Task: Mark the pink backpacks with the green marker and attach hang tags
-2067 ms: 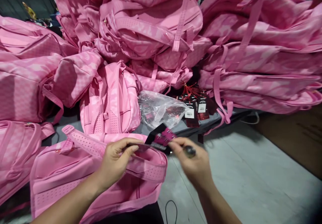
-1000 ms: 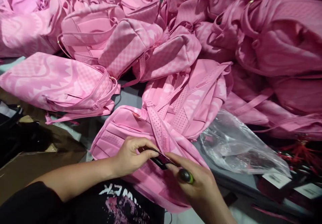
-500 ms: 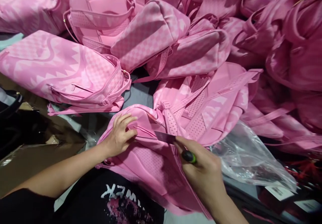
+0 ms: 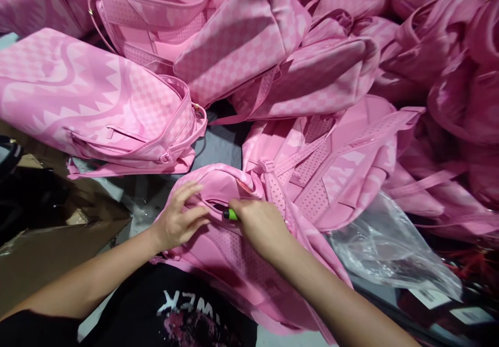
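Note:
A pink backpack [image 4: 241,269] with a perforated back panel lies in front of me, its slit-like pocket opening parted and dark inside. At the left end of that slit, my left hand [image 4: 181,217] grips the fabric with bent fingers and thumb. My right hand [image 4: 261,225] is closed around a green-and-black-handled tool [image 4: 231,214] at the slit's right side. Only the tool's handle end shows; the rest is hidden by the hand and the bag, so I cannot tell its kind.
Another patterned pink backpack [image 4: 93,97] lies to the left. Several more pink bags are piled behind and to the right, including a checkered one [image 4: 237,45]. Clear plastic wrap [image 4: 397,248] lies at the right. A cardboard box [image 4: 62,253] stands lower left.
My right hand has moved left and up to the pocket opening with the tool. A dark flat piece seen at its fingers is now hidden. The slit gapes wider; my left hand stays near it.

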A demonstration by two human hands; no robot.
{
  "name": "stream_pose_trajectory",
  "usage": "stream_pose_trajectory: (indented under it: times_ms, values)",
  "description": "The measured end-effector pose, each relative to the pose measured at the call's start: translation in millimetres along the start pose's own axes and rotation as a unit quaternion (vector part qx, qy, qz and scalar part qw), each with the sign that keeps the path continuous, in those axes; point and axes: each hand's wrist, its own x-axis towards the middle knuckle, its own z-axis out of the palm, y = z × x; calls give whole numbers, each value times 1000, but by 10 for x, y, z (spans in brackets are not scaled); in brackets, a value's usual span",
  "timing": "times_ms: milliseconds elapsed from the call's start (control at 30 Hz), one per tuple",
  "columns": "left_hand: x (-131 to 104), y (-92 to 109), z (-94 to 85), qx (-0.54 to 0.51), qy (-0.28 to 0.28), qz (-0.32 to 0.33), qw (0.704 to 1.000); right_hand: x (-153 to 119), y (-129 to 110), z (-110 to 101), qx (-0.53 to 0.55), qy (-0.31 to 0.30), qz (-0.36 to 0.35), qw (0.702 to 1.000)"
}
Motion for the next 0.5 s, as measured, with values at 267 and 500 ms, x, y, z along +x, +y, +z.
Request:
stream_pose_trajectory:
  times_ms: [267,500]
  values:
    - [-218,-152,18,32,-93,-258,961,202,-107,76,-45,-32,-55,997]
    - [-249,-200,45,24,-61,-217,974,262,-187,33,-42,64,-64,995]
